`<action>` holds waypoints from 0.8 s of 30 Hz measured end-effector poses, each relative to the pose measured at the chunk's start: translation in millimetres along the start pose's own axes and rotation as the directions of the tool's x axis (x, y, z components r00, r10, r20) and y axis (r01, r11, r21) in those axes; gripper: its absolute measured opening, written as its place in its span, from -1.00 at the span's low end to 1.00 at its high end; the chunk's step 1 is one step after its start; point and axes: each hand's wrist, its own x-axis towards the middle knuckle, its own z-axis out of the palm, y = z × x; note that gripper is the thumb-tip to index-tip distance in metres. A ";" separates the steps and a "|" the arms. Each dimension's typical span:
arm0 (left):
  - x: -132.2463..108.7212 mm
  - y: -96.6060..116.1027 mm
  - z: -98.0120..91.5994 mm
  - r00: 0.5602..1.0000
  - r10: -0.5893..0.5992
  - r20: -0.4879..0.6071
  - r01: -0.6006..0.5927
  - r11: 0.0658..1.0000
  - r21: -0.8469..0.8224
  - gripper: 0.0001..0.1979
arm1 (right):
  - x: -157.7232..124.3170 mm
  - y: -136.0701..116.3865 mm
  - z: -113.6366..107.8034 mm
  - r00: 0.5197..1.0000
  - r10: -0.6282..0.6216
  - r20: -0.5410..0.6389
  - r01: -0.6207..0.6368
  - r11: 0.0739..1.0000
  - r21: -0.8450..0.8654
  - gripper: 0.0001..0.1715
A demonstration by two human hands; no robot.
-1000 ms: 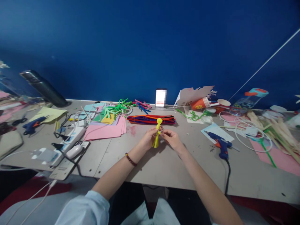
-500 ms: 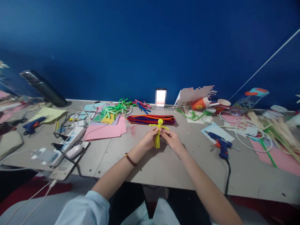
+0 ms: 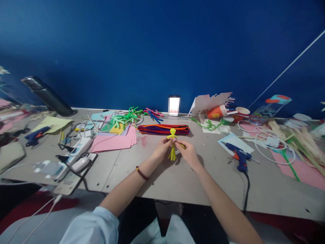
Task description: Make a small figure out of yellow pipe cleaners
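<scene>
Yellow pipe-cleaner figure (image 3: 173,144) stood between hands above bench (image 3: 162,179), long axis upright, looped head pointing away. Left hand (image 3: 162,149) and right hand (image 3: 187,151) both pinched its middle, equally near; legs hung toward person.

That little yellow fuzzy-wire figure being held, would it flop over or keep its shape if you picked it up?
The yellow figure probably keeps its shape: its bent loop head stays up between the left hand and right hand. It looks thin and light, so likely easy to crush or bend.
</scene>
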 end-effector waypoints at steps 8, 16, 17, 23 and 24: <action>1.4 5.4 -1.2 0.999 0.000 -0.032 -0.002 0.999 -0.054 -0.81 | -1.2 -5.2 -3.2 0.977 -0.212 0.009 0.210 0.957 -0.198 -0.74; -0.8 8.3 -1.0 0.998 -0.061 0.025 0.063 0.993 -0.098 -0.83 | 1.3 -3.4 -3.7 0.999 -0.041 0.001 0.041 0.999 0.000 -0.70; -1.4 8.8 -0.5 0.997 -0.068 0.041 0.072 0.992 -0.107 -0.83 | 2.1 -1.3 -2.8 0.999 0.037 0.027 -0.038 0.997 0.067 -0.67; -6.7 12.9 1.6 0.961 -0.169 0.218 0.189 0.980 -0.071 -0.75 | 1.8 7.3 5.2 0.929 0.281 0.242 -0.350 0.881 0.318 -0.53; -7.6 13.6 1.9 0.956 -0.177 0.233 0.196 0.979 -0.059 -0.74 | 1.0 7.0 6.4 0.924 0.286 0.255 -0.363 0.866 0.344 -0.52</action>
